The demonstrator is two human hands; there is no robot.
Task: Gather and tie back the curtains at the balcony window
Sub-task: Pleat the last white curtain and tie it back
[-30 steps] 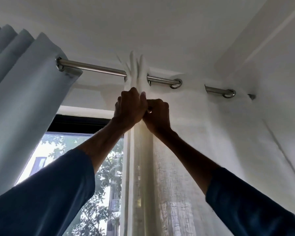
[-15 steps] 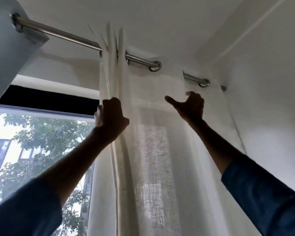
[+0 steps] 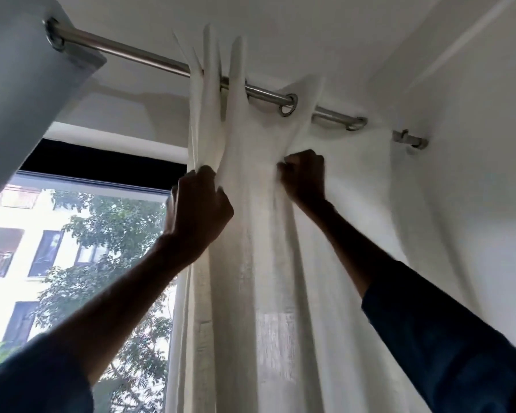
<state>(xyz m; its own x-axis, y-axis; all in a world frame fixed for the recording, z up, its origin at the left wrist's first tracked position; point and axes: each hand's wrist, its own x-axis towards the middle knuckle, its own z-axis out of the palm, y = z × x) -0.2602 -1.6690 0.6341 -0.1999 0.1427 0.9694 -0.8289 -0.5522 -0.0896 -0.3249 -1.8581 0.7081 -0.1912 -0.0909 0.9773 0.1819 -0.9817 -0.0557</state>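
Cream sheer curtain (image 3: 268, 263) hangs by its eyelets (image 3: 288, 105) from the steel rod (image 3: 137, 53) at the right of the window (image 3: 87, 234); the left hand (image 3: 198, 210) grips the pleats bunched at its free edge while the right hand (image 3: 306, 177), near it and below an eyelet, has its fingers (image 3: 292, 162) curled tight on the next fold, most likely to draw that fold onto the stack. Fingertips of both hands are buried in cloth, so how much each pinches is unclear, and the curtain's lower part and any tie-back are cut off below.
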